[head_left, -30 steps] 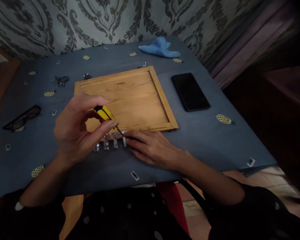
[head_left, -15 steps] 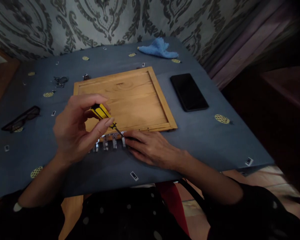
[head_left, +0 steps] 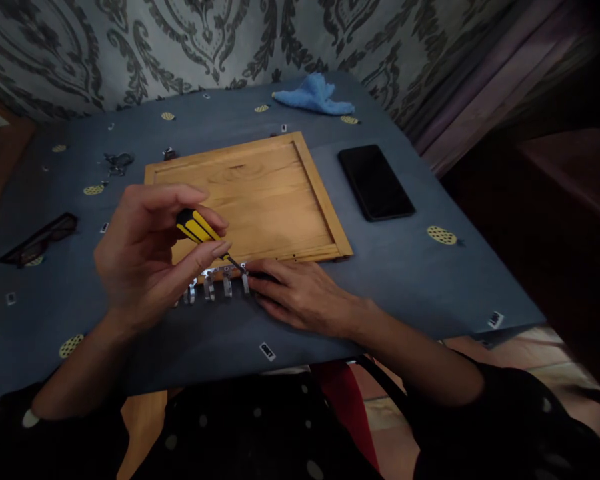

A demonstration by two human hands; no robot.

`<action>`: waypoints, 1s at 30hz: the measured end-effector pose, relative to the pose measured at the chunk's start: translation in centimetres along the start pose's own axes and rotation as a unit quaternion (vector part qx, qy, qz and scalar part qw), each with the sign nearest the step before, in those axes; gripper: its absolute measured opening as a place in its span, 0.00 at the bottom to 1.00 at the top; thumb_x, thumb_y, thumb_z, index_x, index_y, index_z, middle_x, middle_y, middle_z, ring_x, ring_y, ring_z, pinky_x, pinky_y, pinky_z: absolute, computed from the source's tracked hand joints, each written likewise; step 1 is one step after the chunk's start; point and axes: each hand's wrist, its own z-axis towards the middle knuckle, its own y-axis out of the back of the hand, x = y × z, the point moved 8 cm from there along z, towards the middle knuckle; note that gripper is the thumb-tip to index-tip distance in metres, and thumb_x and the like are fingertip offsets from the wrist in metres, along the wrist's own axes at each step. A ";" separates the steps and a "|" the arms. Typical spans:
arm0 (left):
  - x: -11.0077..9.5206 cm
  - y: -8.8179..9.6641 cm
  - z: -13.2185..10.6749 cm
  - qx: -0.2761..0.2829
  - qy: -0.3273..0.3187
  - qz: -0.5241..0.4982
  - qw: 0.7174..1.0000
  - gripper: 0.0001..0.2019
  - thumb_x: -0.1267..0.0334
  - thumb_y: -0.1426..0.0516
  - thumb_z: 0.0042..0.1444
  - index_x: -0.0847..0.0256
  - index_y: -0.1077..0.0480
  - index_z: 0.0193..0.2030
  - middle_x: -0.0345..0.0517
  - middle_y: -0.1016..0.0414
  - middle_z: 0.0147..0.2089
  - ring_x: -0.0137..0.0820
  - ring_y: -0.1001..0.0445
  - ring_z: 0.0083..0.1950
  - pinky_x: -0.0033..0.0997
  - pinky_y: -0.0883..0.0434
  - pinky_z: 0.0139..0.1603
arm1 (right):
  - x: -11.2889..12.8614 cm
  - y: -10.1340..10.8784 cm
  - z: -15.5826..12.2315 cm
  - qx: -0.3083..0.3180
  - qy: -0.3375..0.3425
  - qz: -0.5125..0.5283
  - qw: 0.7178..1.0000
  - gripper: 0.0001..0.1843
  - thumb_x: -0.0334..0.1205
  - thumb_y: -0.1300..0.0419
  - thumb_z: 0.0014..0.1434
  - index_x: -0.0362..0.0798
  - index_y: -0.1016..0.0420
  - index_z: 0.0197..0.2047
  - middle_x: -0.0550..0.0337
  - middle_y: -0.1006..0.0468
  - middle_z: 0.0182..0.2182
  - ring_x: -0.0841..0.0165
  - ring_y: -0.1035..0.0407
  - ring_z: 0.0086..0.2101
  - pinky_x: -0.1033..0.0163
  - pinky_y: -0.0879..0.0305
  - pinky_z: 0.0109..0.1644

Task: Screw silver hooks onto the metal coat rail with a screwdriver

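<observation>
My left hand [head_left: 153, 257] grips the yellow and black handle of a screwdriver [head_left: 200, 227] between thumb and fingers. The tool slants down to the right, its tip at the right end of a metal hook rail [head_left: 227, 273]. That rail, with several shiny hooks, lies along the near edge of a framed wooden board [head_left: 250, 193]. My right hand [head_left: 305, 297] is closed at the rail's right end, fingertips pressed against it and the board's edge. The exact contact of the screwdriver tip is too small to make out, and my left hand hides the rail's left part.
Right of the board lies a black phone [head_left: 376, 181]. A blue cloth [head_left: 314, 95] is at the table's back edge. Sunglasses [head_left: 40, 240] and a small dark metallic bunch [head_left: 118, 163] lie to the left on the blue patterned tablecloth [head_left: 460, 287].
My left hand has shifted slightly left and turned a little around the screwdriver handle. The tip stays at the rail's right end, and my right hand keeps its place.
</observation>
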 end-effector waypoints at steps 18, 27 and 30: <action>0.2 0.2 -0.3 0.024 -0.023 0.035 0.999 0.29 0.76 0.34 0.53 0.48 0.27 0.60 0.44 0.24 0.48 0.31 0.21 0.42 0.30 0.17 0.39 | 0.1 0.2 0.1 -0.013 0.007 -0.008 1.000 0.13 0.35 0.45 0.69 0.43 0.25 0.54 0.46 0.24 0.55 0.61 0.24 0.46 0.57 0.23 0.43; 0.0 0.3 -0.4 0.020 -0.069 0.034 0.997 0.31 0.79 0.33 0.51 0.50 0.26 0.60 0.42 0.23 0.46 0.27 0.23 0.44 0.22 0.18 0.38 | 0.0 0.0 0.0 -0.007 0.011 0.012 1.000 0.17 0.34 0.43 0.68 0.40 0.26 0.57 0.44 0.25 0.57 0.59 0.24 0.48 0.53 0.23 0.47; -0.5 0.2 -0.3 0.020 -0.077 0.027 0.996 0.30 0.79 0.33 0.52 0.51 0.26 0.60 0.42 0.22 0.46 0.27 0.22 0.44 0.22 0.18 0.39 | 0.1 0.0 0.0 -0.009 0.012 0.007 1.000 0.17 0.34 0.44 0.68 0.41 0.26 0.58 0.46 0.24 0.57 0.60 0.24 0.48 0.54 0.23 0.47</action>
